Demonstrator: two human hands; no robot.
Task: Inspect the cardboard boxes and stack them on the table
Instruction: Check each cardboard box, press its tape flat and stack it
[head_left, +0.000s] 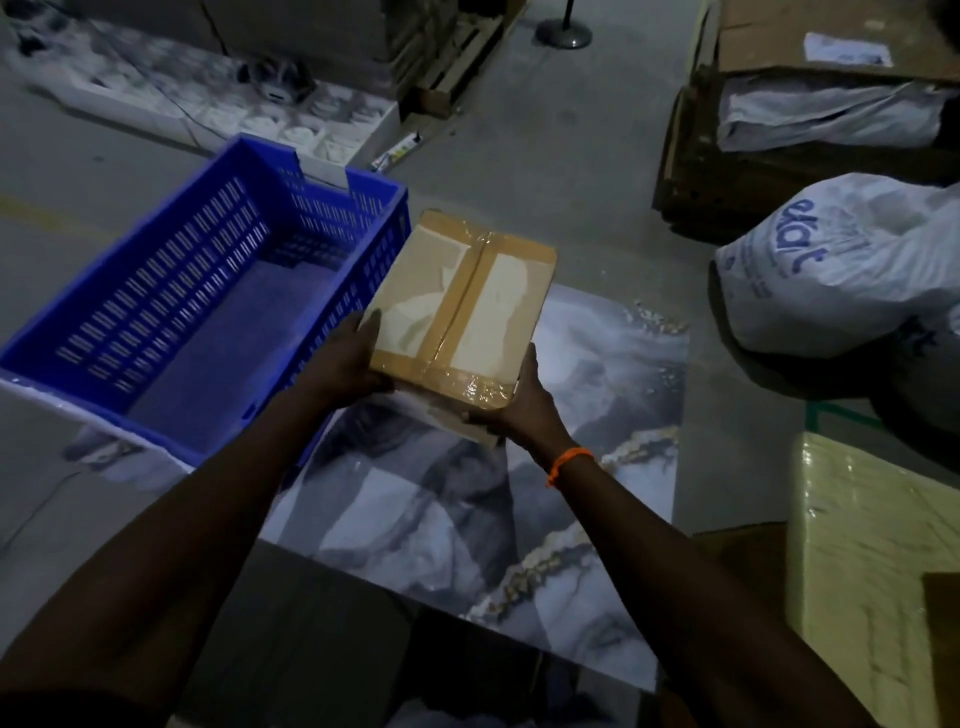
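A flat cardboard box (462, 306), sealed with brown tape and shiny clear tape, is held up in front of me above the marble-patterned table top (597, 395). My left hand (348, 358) grips its near left edge, thumb on the top face. My right hand (519, 400) grips the near right corner from below; an orange band sits on that wrist. The box tilts slightly, its far end pointing away from me.
An empty blue slotted plastic crate (208, 291) stands at the left. A white printed sack (852, 265) lies at the right, a yellowish wrapped block (872, 545) at the lower right. Wooden pallets and cartons (779, 145) stand beyond on the floor.
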